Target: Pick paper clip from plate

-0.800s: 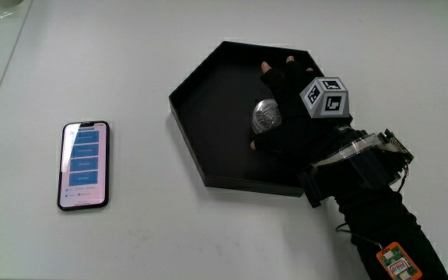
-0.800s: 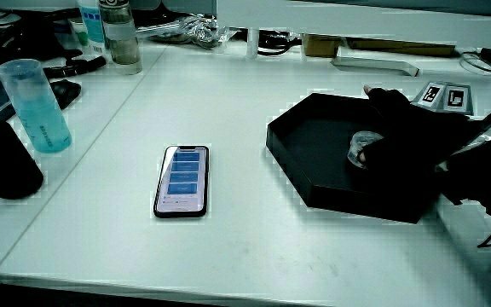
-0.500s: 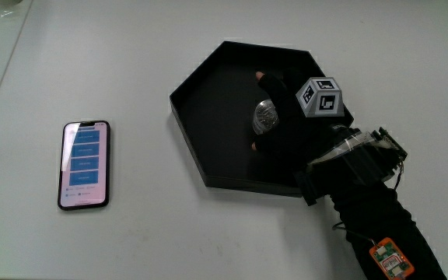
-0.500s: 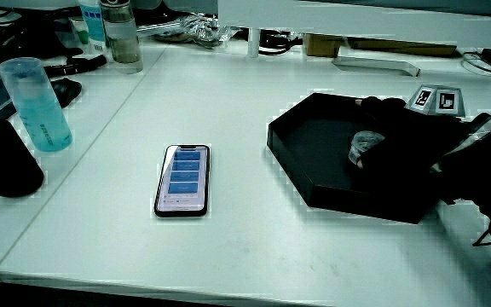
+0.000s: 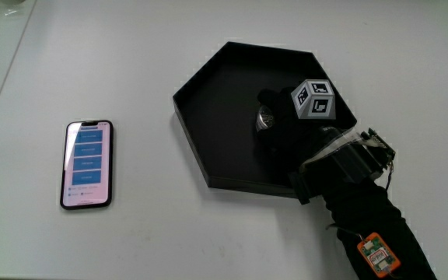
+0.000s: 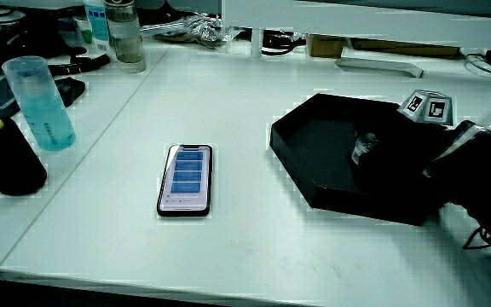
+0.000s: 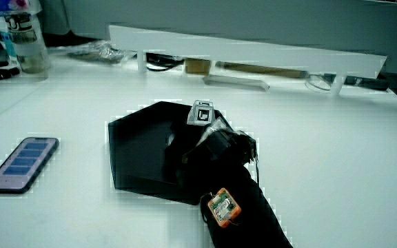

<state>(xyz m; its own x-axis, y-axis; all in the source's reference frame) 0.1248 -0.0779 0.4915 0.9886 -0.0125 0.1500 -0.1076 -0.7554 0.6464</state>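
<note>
A black hexagonal plate (image 5: 208,85) lies on the white table, seen in both side views (image 6: 314,189) (image 7: 136,172). The hand (image 5: 285,131) reaches into it from the edge nearest the person, its patterned cube (image 5: 313,99) facing up. Its fingers are curled over a small silvery paper clip (image 5: 265,119), of which only a sliver shows. In a side view the paper clip (image 6: 364,145) sits low in the plate against the hand (image 6: 399,147). The hand (image 7: 195,148) hides the clip in a side view.
A phone (image 5: 87,163) with a lit screen lies flat beside the plate, also in both side views (image 6: 186,179) (image 7: 21,164). A blue cup (image 6: 39,102), a black spool (image 6: 11,158) and a bottle (image 6: 126,34) stand farther off beside the phone.
The fingers, spread over the paper clip before, have curled down around it, and the hand has sunk lower into the plate.
</note>
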